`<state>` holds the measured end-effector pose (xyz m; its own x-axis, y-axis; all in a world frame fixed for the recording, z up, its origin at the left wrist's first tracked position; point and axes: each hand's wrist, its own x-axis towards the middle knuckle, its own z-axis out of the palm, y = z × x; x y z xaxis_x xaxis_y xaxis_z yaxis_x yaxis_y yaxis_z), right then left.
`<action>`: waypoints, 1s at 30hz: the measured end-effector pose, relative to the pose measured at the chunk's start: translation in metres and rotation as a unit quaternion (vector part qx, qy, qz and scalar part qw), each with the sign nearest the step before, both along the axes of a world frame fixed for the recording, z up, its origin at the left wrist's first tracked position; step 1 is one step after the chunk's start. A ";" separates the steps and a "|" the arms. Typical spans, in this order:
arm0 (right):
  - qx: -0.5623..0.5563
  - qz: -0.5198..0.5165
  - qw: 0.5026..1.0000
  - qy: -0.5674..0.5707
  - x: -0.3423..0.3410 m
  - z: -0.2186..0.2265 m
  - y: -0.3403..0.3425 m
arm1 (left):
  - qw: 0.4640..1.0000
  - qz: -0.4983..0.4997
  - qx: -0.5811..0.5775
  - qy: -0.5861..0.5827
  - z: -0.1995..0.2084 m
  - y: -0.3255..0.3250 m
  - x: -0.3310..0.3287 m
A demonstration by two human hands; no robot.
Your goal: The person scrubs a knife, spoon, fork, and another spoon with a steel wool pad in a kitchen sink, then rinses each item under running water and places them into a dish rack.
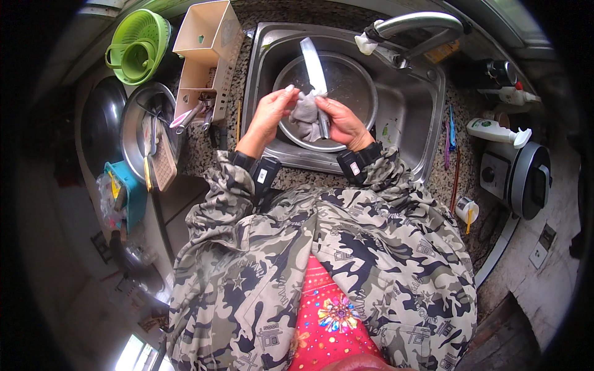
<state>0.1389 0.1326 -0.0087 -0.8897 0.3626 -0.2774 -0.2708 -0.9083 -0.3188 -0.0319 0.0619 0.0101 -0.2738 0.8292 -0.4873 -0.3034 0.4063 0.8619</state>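
Observation:
Over the sink, my right hand (348, 125) grips a kitchen knife (314, 67) near the base of its blade. The blade points up and slightly left, and its metal handle slants down past my fingers. A crumpled grey cloth (304, 115) lies against the left side of the knife, partly behind the handle. My left hand (270, 116) has its fingers closed on the cloth's left edge, with thumb and index finger near the blade. Below both hands a wide round metal basin (366, 80) sits inside the steel sink (405, 127).
A curved faucet (421, 23) arches over the sink's far right. To the left stand a beige utensil holder (201, 46), a green colander (136, 43) and a metal bowl (133, 139) holding utensils. On the right are a white spray bottle (495, 132) and a grey appliance (526, 179).

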 end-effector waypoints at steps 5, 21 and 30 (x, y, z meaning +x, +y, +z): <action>0.032 0.083 0.995 -0.038 0.000 0.007 -0.008 | 0.994 0.096 -0.015 -0.058 -0.008 0.004 0.013; 0.387 0.159 0.892 -0.167 0.008 0.022 -0.020 | 0.990 0.100 0.101 -0.022 0.025 -0.024 0.008; 0.373 0.149 0.868 -0.294 0.040 -0.060 0.013 | 0.947 0.234 0.218 0.030 0.104 -0.058 -0.055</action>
<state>0.1788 0.1453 -0.0692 -0.7594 0.4149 -0.5012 0.3479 -0.3920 -0.8516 -0.0873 0.0037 0.1139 -0.6770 0.7292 -0.0991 -0.3079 -0.1585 0.9381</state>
